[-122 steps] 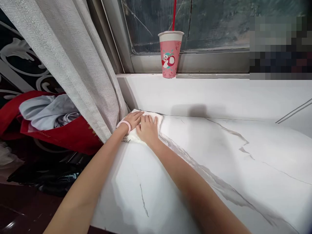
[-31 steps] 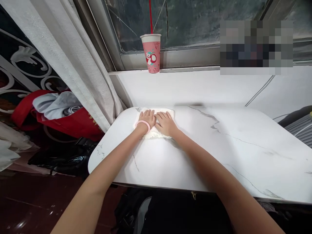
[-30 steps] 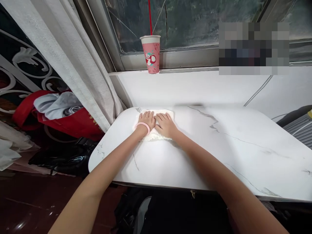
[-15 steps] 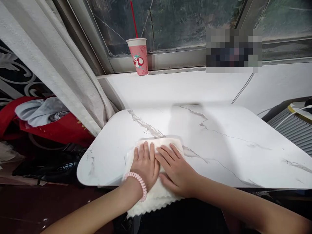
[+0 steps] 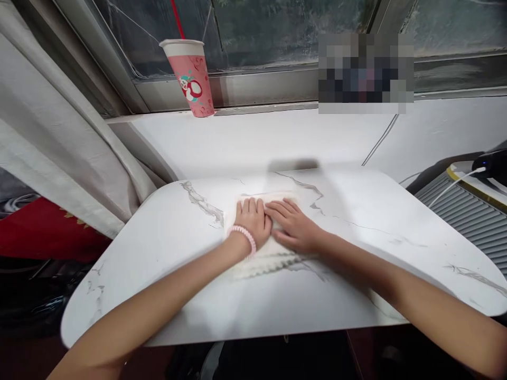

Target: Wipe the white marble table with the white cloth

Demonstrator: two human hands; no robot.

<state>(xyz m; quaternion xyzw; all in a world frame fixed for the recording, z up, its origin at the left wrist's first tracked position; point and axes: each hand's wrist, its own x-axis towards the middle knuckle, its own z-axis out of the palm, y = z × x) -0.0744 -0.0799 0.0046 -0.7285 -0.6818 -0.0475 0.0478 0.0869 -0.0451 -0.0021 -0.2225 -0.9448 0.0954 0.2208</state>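
Both my left hand point(image 5: 253, 224) and right hand point(image 5: 295, 229) press flat, fingers spread, gripping nothing, on the white cloth point(image 5: 265, 256); pushing far could bunch it.

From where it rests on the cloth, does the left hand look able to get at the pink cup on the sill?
Probably yes. The left hand lies flat on the white cloth, and only bare tabletop and wall separate it from the pink cup. Nothing blocks the path, though it looks like a long stretch.
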